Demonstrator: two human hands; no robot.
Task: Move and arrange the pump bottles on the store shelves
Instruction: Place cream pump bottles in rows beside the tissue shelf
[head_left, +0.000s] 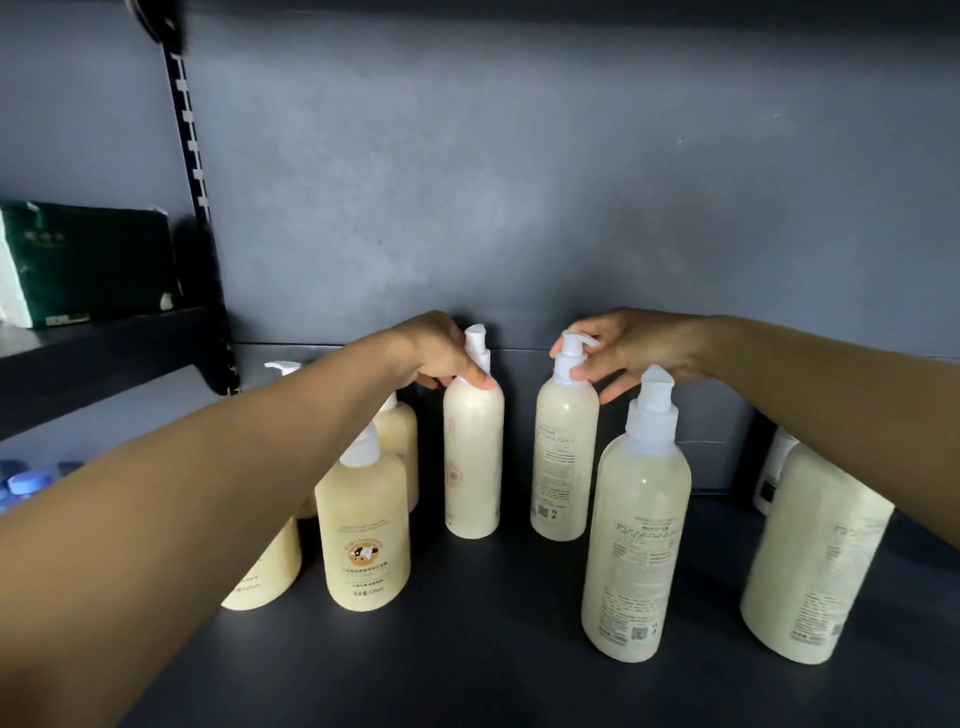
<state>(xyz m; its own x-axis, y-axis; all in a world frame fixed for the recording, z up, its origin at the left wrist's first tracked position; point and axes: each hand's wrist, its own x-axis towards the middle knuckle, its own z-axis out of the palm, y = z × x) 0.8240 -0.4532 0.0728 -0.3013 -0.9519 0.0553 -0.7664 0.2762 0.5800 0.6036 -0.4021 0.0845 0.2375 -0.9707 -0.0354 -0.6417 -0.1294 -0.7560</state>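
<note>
While the left hand (441, 353) and right hand (628, 345) each grip the white pump neck of a tall cream plastic bottle (472, 457), (563, 457), slide both bottles slowly so they stay up on the dark shelf (493, 649)

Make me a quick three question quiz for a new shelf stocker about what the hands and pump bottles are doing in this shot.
1. True or false: both hands hold a bottle near its pump.
2. Multiple choice: the label with the round brown logo faces the camera on A) the short bottle under the left forearm, B) the tall bottle at front right, C) the bottle at the right edge.
3. Fill in: the green pack sits on the shelf to the ____.

Key
1. True: the left hand takes its grip on one back bottle, the right hand on the other.
2. A
3. left
</note>
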